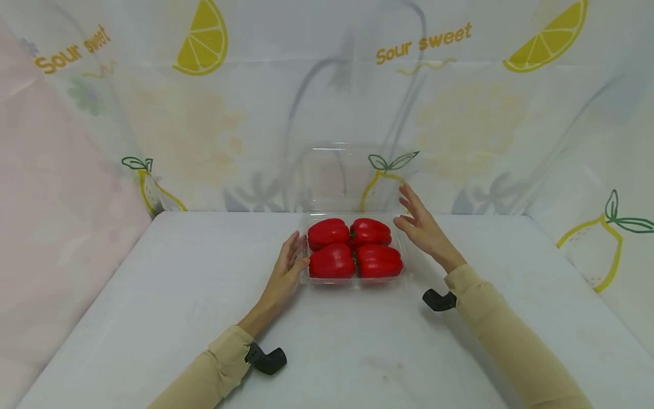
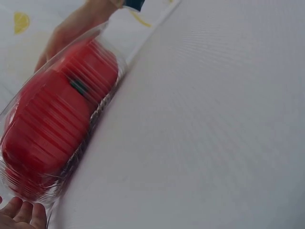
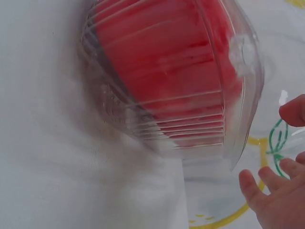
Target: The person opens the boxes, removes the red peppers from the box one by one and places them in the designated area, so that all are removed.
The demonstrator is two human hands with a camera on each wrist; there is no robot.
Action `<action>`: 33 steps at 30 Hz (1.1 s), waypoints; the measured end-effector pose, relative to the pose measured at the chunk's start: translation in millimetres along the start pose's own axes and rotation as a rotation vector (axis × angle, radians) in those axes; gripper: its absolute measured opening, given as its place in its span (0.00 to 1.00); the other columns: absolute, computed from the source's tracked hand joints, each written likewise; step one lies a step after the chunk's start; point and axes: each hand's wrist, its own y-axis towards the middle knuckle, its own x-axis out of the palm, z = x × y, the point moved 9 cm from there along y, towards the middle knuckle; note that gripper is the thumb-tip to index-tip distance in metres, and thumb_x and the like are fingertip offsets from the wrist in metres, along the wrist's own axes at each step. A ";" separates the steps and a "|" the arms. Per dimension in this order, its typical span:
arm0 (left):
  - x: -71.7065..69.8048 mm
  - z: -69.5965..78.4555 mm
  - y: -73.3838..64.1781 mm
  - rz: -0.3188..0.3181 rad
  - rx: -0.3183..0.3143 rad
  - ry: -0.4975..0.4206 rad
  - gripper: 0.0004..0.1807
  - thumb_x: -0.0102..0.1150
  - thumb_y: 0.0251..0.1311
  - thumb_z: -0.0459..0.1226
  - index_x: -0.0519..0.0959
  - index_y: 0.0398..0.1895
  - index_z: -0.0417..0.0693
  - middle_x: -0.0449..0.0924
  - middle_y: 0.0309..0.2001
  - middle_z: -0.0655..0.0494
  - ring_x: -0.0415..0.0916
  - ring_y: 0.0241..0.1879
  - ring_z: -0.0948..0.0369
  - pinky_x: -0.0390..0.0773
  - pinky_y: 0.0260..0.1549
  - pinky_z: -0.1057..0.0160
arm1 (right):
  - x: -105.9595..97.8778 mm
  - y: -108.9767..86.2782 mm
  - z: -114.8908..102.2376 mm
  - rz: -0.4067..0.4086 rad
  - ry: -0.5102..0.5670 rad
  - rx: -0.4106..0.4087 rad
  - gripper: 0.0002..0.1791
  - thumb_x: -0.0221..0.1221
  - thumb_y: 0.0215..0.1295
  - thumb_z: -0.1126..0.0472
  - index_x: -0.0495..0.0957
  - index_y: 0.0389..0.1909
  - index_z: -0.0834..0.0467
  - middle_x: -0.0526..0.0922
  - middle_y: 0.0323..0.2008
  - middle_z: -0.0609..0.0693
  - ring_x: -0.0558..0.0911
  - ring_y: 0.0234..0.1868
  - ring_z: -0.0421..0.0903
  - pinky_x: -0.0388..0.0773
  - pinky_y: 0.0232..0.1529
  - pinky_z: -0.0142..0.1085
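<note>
Several red bell peppers lie in a clear plastic clamshell container on the table. Its transparent lid stands raised at the back. At the container's left side, my left hand rests with its fingers along the outer wall and its thumb by the front left rim. In the left wrist view, the fingertips touch the container's end. To the right of the lid, my right hand is raised with fingers spread, holding nothing. In the right wrist view, its fingers are apart from the container wall.
The white table extends around the container on both sides and in front. Behind it hangs a pale curtain printed with lemons and words. A black wrist-worn device is on the left sleeve, another on the right.
</note>
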 end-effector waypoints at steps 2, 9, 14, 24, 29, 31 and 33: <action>0.1 0.4 -0.1 -0.001 0.005 -0.008 0.35 0.44 0.67 0.32 0.44 0.74 0.46 0.50 0.74 0.48 0.47 0.74 0.52 0.51 0.70 0.49 | 0.2 0.8 1.1 -0.011 0.003 0.013 0.43 0.51 0.67 0.68 0.35 0.75 0.55 0.41 0.75 0.56 0.47 0.75 0.59 0.56 0.67 0.58; -0.7 -0.4 -0.1 0.001 0.005 -0.014 0.34 0.44 0.67 0.33 0.44 0.74 0.46 0.49 0.74 0.49 0.47 0.74 0.52 0.51 0.70 0.50 | 0.2 3.6 6.3 -0.041 -0.002 0.053 0.43 0.51 0.68 0.66 0.35 0.75 0.54 0.39 0.76 0.53 0.47 0.75 0.56 0.59 0.65 0.57; -0.7 -0.9 -0.4 0.006 -0.004 -0.017 0.35 0.45 0.67 0.33 0.45 0.74 0.46 0.48 0.74 0.49 0.46 0.74 0.51 0.50 0.70 0.49 | 0.1 4.9 9.1 -0.056 -0.013 0.068 0.42 0.51 0.68 0.65 0.35 0.75 0.52 0.38 0.76 0.52 0.47 0.75 0.55 0.60 0.65 0.57; -0.4 2.0 -0.8 0.006 0.008 -0.019 0.35 0.44 0.67 0.32 0.45 0.74 0.45 0.49 0.73 0.48 0.47 0.74 0.51 0.53 0.69 0.49 | 2.4 7.7 15.2 -0.079 -0.015 0.112 0.42 0.49 0.69 0.66 0.34 0.75 0.51 0.37 0.76 0.50 0.48 0.75 0.56 0.56 0.67 0.59; -0.7 1.5 -0.1 0.002 0.019 -0.031 0.35 0.45 0.66 0.31 0.45 0.74 0.44 0.50 0.73 0.47 0.48 0.73 0.51 0.54 0.69 0.49 | 3.7 6.9 20.8 -0.086 -0.042 0.153 0.42 0.49 0.70 0.63 0.33 0.75 0.51 0.37 0.76 0.51 0.48 0.75 0.56 0.55 0.67 0.59; -0.8 0.8 -0.1 -0.002 0.023 -0.037 0.35 0.45 0.66 0.31 0.45 0.74 0.44 0.50 0.73 0.47 0.48 0.73 0.51 0.54 0.69 0.49 | 4.7 5.9 23.0 -0.088 -0.041 0.170 0.42 0.49 0.70 0.62 0.33 0.75 0.51 0.37 0.76 0.50 0.48 0.75 0.55 0.55 0.67 0.58; -0.9 0.3 -0.4 -0.004 0.024 -0.039 0.35 0.45 0.66 0.31 0.45 0.74 0.44 0.51 0.73 0.46 0.48 0.73 0.50 0.54 0.69 0.49 | 5.9 4.9 24.9 -0.093 -0.036 0.183 0.42 0.49 0.70 0.61 0.33 0.75 0.51 0.37 0.76 0.49 0.48 0.75 0.54 0.54 0.68 0.58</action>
